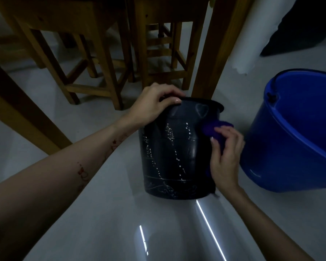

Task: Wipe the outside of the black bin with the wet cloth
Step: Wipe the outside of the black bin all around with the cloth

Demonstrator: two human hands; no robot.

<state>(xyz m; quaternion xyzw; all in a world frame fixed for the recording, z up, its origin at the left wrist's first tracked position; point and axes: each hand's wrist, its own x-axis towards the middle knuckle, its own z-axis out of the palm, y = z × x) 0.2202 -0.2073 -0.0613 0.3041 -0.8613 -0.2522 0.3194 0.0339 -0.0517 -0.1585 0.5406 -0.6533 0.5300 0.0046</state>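
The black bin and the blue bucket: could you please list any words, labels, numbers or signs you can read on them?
No readable text anywhere.
Black bin: only pale drawn marks, a heart outline near the rim, dotted lines, scribbles along the base; no letters or numbers.
Blue bucket: no label visible.

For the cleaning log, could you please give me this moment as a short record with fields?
setting: pale glossy floor, wooden chair legs behind
black bin: on the floor, tipped slightly, pale dotted markings on its side
left hand: grips the bin's rim, steadying it
right hand: presses the cloth to the bin's right side
wet cloth: purple, bunched, touching the bin's wall below the rim
blue bucket: to the right of the bin, contents not discernible
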